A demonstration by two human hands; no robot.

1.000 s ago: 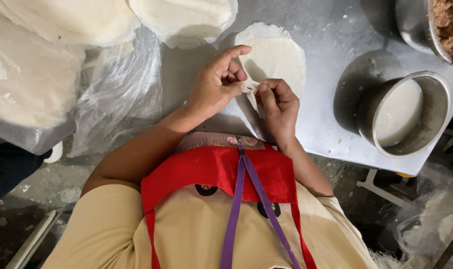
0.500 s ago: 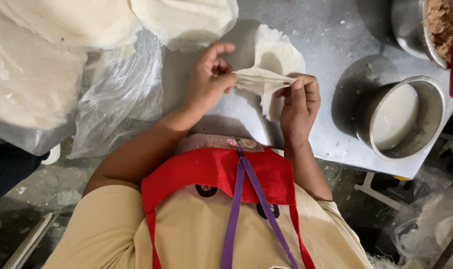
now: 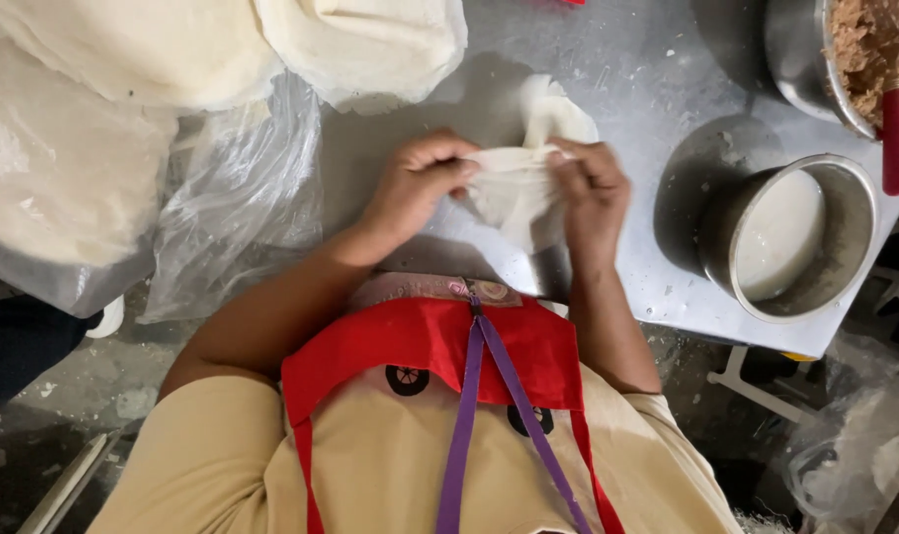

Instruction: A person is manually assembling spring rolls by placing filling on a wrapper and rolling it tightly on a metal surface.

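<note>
While both my left hand (image 3: 420,188) and right hand (image 3: 590,193) pinch shut on the folded dough wrapper (image 3: 516,193) at frame centre, its long edge runs straight across between my fingertips above the steel table (image 3: 657,89).

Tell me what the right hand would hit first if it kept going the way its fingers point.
The right hand points left across the dough sheet, so it would likely meet the left hand pinching the same sheet; depth is hard to judge.

A steel pot of white liquid (image 3: 785,240) beside a bowl of brown filling (image 3: 869,54)
</note>
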